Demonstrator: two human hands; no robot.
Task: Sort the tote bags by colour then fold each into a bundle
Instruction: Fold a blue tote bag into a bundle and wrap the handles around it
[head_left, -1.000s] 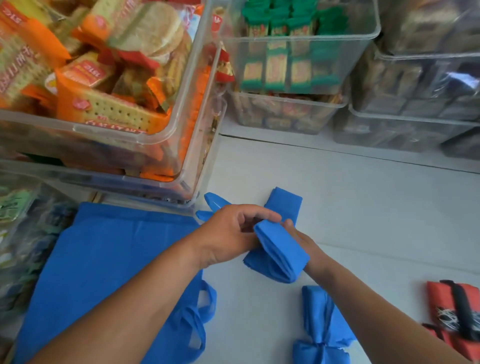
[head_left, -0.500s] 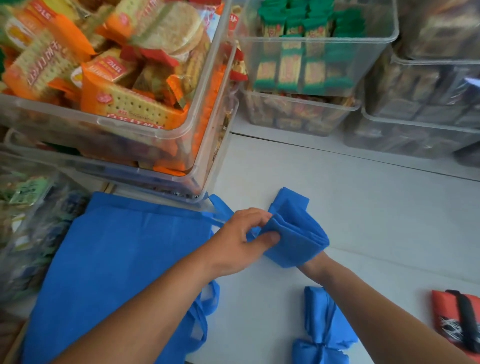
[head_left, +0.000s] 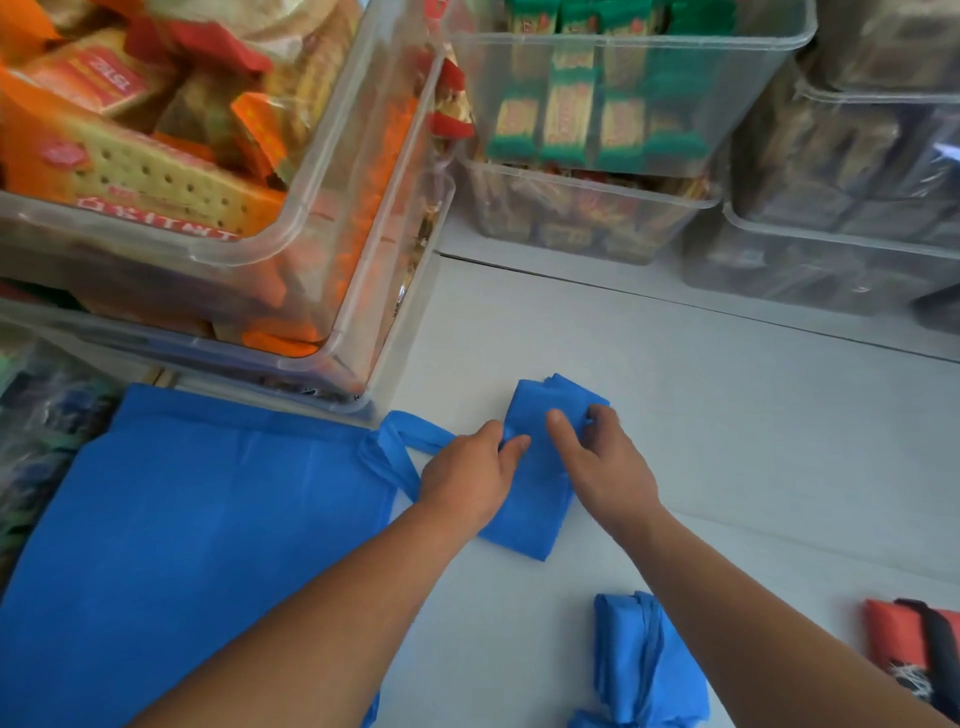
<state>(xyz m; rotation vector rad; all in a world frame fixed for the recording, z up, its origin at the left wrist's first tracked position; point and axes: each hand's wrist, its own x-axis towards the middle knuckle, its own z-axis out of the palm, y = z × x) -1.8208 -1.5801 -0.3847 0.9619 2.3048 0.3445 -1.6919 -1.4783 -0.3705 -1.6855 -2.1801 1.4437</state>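
A folded blue tote bag (head_left: 535, 499) lies on the white table in the middle. My left hand (head_left: 470, 478) presses on its left side, thumb pinching the fabric. My right hand (head_left: 602, 457) grips its upper right part, fingers curled over the folded top. The bag's blue handle loops (head_left: 400, 441) trail out to the left. A flat, unfolded blue tote bag (head_left: 197, 530) is spread at the left. A tied blue bundle (head_left: 644, 670) sits near the bottom edge. A folded red tote bag with a black strap (head_left: 914, 644) lies at the bottom right.
Stacked clear plastic bins of snack packets stand close by: an orange-packet bin (head_left: 291, 228) at upper left overhanging the flat bag, a green-packet bin (head_left: 623, 88) at the back, dark-packet bins (head_left: 841, 223) at the right. Wrapped goods (head_left: 36, 431) sit far left. White table (head_left: 727, 415) stretches right.
The folded blue bag has gone from lifted between both hands down flat onto the table. My right hand came out from under it and now lies on top.
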